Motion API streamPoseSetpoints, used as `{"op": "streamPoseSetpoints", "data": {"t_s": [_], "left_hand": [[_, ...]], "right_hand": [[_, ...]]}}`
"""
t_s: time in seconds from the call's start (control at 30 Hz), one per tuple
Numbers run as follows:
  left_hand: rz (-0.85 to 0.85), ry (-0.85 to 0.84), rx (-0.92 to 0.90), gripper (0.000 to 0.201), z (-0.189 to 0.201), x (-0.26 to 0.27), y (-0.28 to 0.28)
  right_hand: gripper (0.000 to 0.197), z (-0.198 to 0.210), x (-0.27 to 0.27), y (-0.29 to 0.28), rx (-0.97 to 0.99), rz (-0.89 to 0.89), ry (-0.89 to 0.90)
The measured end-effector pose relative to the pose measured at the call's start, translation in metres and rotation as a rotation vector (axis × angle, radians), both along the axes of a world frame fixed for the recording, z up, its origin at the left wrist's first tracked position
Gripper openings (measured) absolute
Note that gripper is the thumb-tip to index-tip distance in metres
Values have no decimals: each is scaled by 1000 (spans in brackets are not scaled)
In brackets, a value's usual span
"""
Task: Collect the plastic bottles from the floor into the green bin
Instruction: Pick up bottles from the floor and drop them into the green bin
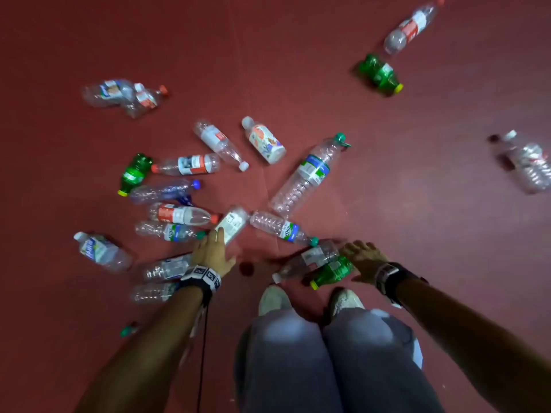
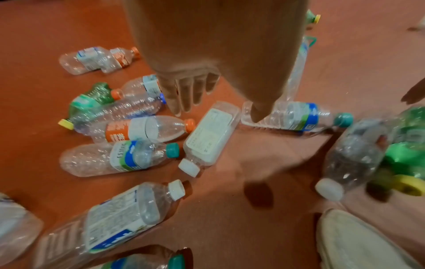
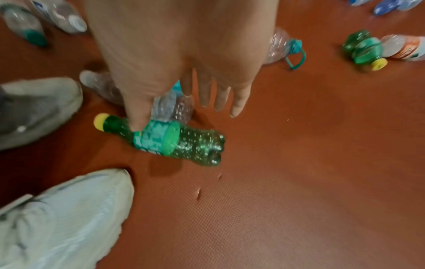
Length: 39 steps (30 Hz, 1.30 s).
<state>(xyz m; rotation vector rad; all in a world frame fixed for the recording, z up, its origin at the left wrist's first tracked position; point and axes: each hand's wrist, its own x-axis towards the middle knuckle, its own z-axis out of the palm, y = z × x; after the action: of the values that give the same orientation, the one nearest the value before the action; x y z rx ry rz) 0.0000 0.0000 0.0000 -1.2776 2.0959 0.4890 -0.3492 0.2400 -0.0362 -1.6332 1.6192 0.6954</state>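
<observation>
Several plastic bottles lie scattered on the dark red floor (image 1: 298, 70); no green bin is in view. My left hand (image 1: 213, 248) hovers with spread, straight fingers (image 2: 184, 96) over a flat clear bottle with a white label (image 1: 232, 223) (image 2: 209, 134), holding nothing. My right hand (image 1: 359, 256) (image 3: 181, 116) reaches down near my feet. Its thumb touches a green bottle with a yellow cap (image 1: 332, 271) (image 3: 161, 140), and its fingers (image 3: 218, 98) stay straight above the floor. A clear bottle with a white cap (image 1: 310, 259) (image 3: 170, 107) lies against the green one, partly hidden by the hand.
My pale shoes (image 1: 274, 299) (image 3: 64, 214) and grey trouser knees (image 1: 328, 347) are just behind the hands. Bottles crowd the floor left of the left hand (image 1: 176, 214). Others lie far right (image 1: 527, 162) and top right (image 1: 380, 73). A dark loose cap (image 1: 246, 268) sits between the hands.
</observation>
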Motion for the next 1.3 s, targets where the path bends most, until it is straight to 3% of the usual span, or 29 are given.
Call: {"op": "streamPoseSetpoints", "data": {"t_s": [0.1,0.2,0.3,0.37,0.43,0.57,0.63,0.77,0.9,1.0,1.13,1.3], "left_hand": [[15,7,-45,99,-42,3,-7],[20,26,-55,105,-71,3,-7],[42,1,-89,115,-89,-3,-13],[84,-23,-91,113,-94,-10,-20],[135,-34,-43,99,-96,-17,-23],[292,-32,28,86,-78,-20,-13],[338,-22,39,80,-51,-21,-9],[262,7,33,86,28,-23,-10],[275,69,29,92,143,-35,-20],[317,150,29,88,245,-57,-31],[392,353,10,80,394,-95,-41],[414,690,43,71,563,-128,-45]], "right_hand": [[97,-28,1,-5,12,-54,-16],[81,-55,-4,-8,61,-125,-34],[84,-76,-14,-18,157,-184,-88],[59,-75,-19,-30,241,-199,-117],[38,-82,-23,-30,169,-245,-171],[59,-59,-30,-31,208,-491,-201],[64,-32,-35,-34,228,-487,-143],[60,47,-42,-51,239,-430,-90],[57,145,-43,-69,93,-626,-146],[52,242,-39,-88,-12,-822,-211],[63,381,-34,-116,-210,-1016,-271],[57,554,-21,-149,-443,-1350,-547]]}}
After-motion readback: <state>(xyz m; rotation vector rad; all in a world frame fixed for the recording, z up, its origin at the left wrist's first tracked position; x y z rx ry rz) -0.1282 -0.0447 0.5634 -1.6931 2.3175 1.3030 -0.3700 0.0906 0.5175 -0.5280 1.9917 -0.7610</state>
